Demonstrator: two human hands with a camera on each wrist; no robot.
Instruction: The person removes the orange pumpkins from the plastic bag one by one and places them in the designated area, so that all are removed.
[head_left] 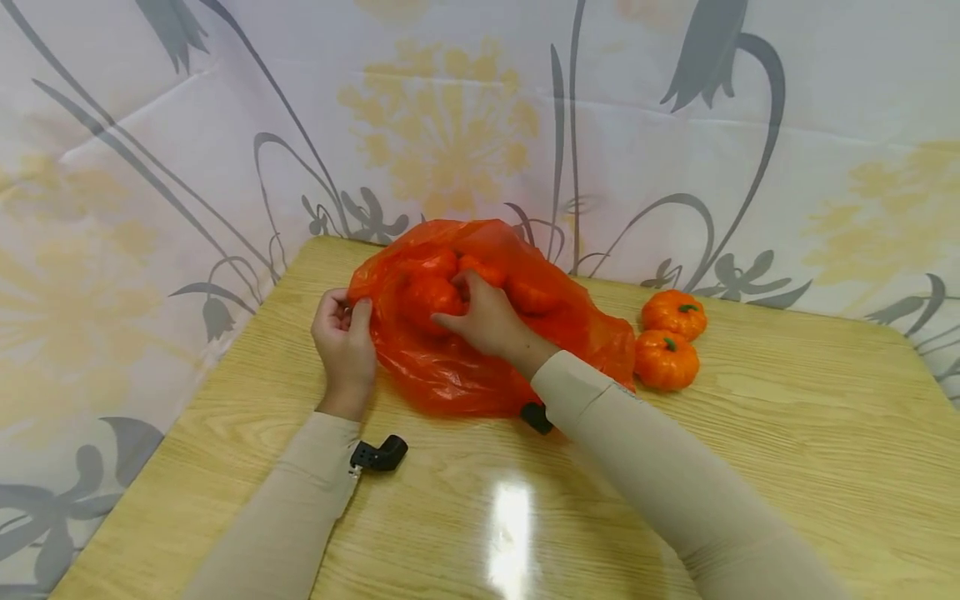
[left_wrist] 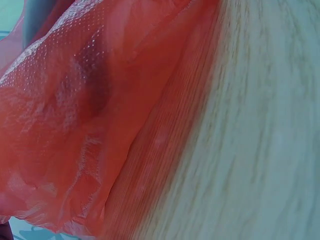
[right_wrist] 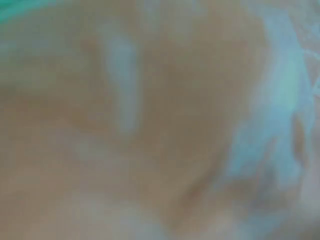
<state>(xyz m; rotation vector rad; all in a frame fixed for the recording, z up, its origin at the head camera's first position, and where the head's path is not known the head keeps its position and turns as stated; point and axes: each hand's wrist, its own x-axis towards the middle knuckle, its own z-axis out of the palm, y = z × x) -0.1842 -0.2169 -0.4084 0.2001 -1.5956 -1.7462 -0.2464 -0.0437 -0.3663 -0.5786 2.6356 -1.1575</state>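
A thin, see-through red plastic bag (head_left: 465, 387) lies spread on the table with several orange pumpkins in it. The left hand (head_left: 346, 346) pinches the bag's left edge between thumb and fingers. Reaching in over the bag, the right hand (head_left: 491, 321) has its thumb and fingers around the right side of a pumpkin (head_left: 429, 307). Other pumpkins, one of them at the right (head_left: 534, 296), sit beside and behind that hand. Crumpled red plastic (left_wrist: 75, 130) fills the left of the left wrist view. The right wrist view is too blurred to make out the hand's hold.
Two orange pumpkins with green stems, one behind (head_left: 672, 315) and one in front (head_left: 666, 361), stand on the wooden table (head_left: 810, 433) at the bag's right. Patterned cloth (head_left: 465, 108) hangs behind the table. A black wrist device (head_left: 381, 454) juts from the left sleeve.
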